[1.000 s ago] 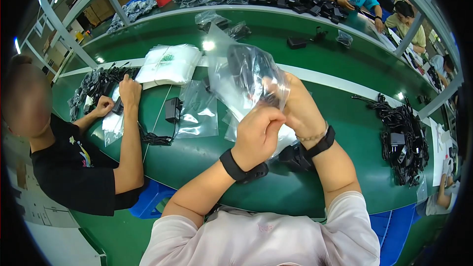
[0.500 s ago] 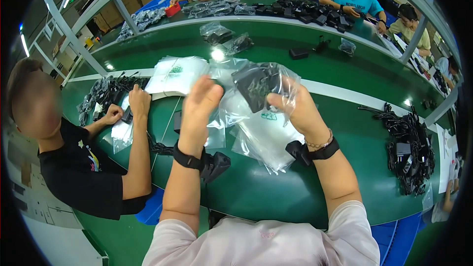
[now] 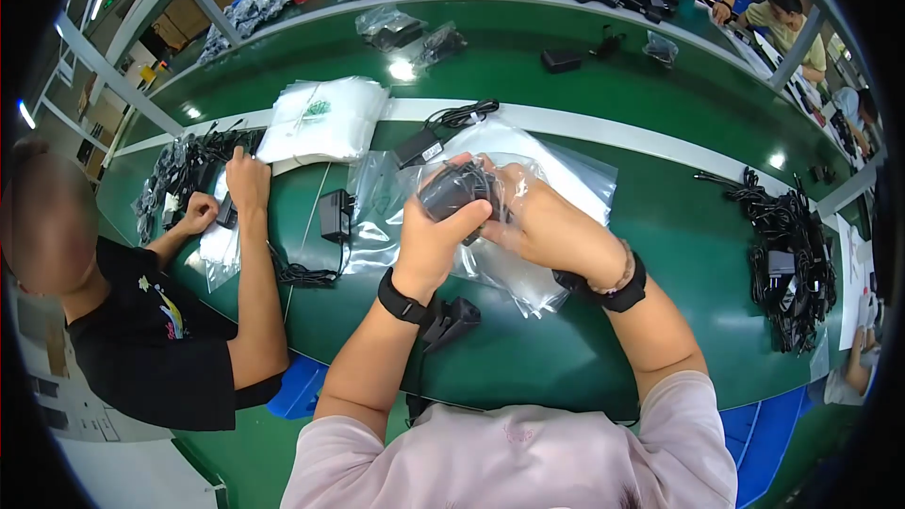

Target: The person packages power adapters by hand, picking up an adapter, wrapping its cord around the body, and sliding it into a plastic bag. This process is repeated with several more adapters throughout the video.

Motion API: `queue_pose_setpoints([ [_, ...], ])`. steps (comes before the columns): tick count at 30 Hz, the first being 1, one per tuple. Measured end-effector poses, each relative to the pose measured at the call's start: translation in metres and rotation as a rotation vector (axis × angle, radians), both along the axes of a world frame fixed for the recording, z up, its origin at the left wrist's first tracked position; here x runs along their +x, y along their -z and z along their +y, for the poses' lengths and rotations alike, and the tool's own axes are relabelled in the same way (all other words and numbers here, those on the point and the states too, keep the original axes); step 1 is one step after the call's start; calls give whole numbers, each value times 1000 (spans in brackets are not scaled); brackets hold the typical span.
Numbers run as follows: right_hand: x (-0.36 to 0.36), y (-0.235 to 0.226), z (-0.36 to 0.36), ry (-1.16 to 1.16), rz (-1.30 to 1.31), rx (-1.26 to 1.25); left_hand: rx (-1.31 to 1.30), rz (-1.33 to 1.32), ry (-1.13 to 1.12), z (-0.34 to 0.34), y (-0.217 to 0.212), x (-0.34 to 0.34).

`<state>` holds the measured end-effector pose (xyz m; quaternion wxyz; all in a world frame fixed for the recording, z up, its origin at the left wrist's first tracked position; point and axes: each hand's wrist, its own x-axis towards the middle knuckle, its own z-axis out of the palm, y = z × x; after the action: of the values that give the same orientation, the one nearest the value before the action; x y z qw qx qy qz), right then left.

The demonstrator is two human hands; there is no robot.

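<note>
Green worktable (image 3: 566, 349) spreads beneath the bagged adapter (image 3: 451, 193), which I see raised over its middle. The left hand (image 3: 432, 231) is closed around it, thumb across its front; the right hand (image 3: 542, 221) holds its right side, fingers bent, some hidden. Below both lie loose bags (image 3: 575, 170). Just beyond the hands I make out a corded plug (image 3: 419, 146); to the left, a second plug (image 3: 334, 215) and, further back, a bag stack (image 3: 320, 127). Well off right rests a cable heap (image 3: 787, 269); at far left sits a co-worker (image 3: 160, 349).
</note>
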<state>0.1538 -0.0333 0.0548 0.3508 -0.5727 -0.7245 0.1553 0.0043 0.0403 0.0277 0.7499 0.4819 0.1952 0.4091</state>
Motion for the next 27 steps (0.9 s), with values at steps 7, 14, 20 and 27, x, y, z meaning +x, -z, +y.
queue_pose_setpoints([
  [7, 16, -3, -4, -119, -162, -176, 258, 208, 44, 6, 6, 0],
  [14, 3, -5, 6, 101, 299, -169, 2, -36, 139, 5, -1, -3],
  [20, -5, 4, 11, -112, 466, 104, 12, -84, 120, 7, 0, -3],
  [27, 19, -10, 8, 12, 322, -366, -132, -88, 64, 6, 2, -2],
])
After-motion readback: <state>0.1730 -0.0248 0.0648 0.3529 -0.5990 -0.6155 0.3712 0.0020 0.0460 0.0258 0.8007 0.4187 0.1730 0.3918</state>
